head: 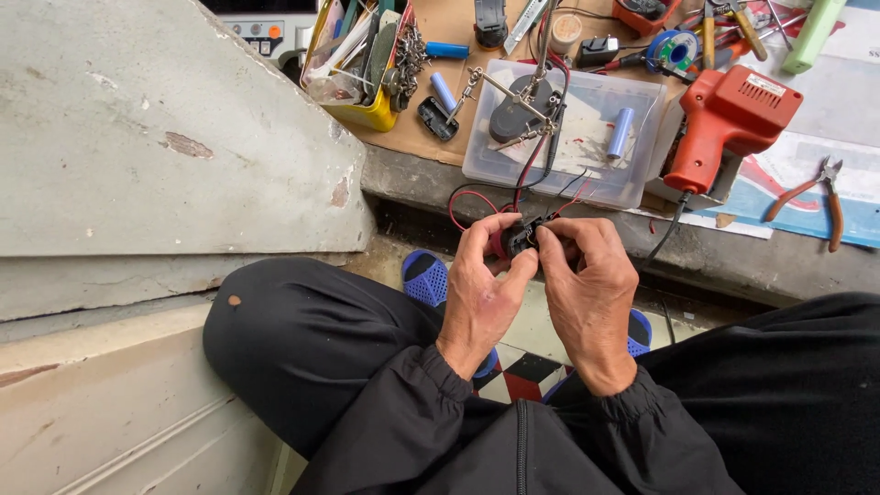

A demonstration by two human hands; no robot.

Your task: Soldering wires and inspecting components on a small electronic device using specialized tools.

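Matt black cloth sleeves (431, 385) are creasing softly — the orange soldering gun (724, 124) is showing smooth plastic, the ledge (779, 266) rough concrete, the tray (596, 174) translucent plastic.

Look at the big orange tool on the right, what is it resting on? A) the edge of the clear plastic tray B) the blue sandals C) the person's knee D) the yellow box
A: the orange tool leans against the right edge of the clear plastic tray, far from knee, box and sandals.
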